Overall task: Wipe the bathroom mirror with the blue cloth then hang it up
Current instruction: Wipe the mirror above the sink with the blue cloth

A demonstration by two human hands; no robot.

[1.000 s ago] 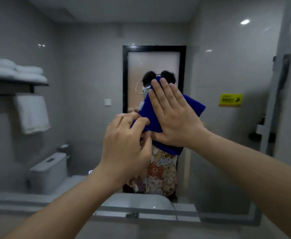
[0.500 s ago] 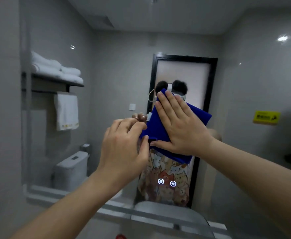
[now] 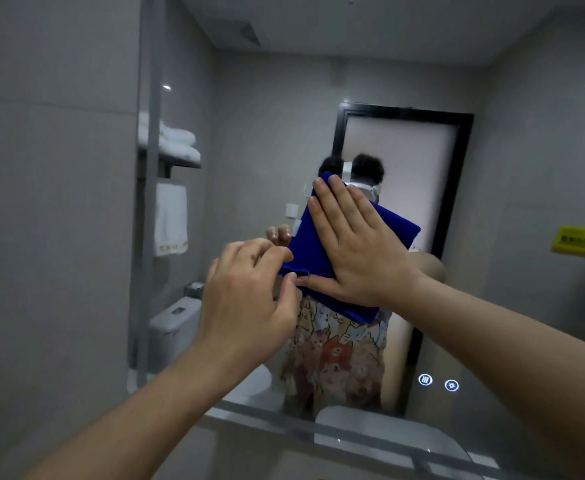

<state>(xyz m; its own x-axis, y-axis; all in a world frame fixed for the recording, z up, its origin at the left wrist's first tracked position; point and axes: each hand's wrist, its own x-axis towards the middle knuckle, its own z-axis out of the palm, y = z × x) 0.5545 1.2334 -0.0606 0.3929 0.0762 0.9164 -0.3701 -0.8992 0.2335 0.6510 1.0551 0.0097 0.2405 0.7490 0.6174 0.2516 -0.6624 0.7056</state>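
Currently at the wiping stage; hanging not yet begun

- Blue cloth (image 3: pixel 322 258): folded into a pad, lying flat against the mirror (image 3: pixel 526 174), roughly mid-height, over the reflected figure
- Right hand (image 3: pixel 350 247): palm flat, fingers spread and extended, pressing the cloth onto the glass. Not gripping, only pressing
- Left hand (image 3: pixel 249 299): fingers curled, thumb and fingertips pinching the lower-left corner of the cloth, apparently tidying the fold or steadying it
- Both hands touch the cloth and sit just beside each other

Progress, as judged: cannot tell how much of the glass is wiped; no visible streaks, wet tracks or smears distinguish cleaned from uncleaned areas. Two lit touch icons (image 3: pixel 438 382) sit low on the glass, right of the hands, apart from the cloth

Left to do: finish passes over the mirror, then hang the cloth. A towel rack (image 3: pixel 170 164) with white towels appears only as a reflection at left; the actual hanging spot is not in view
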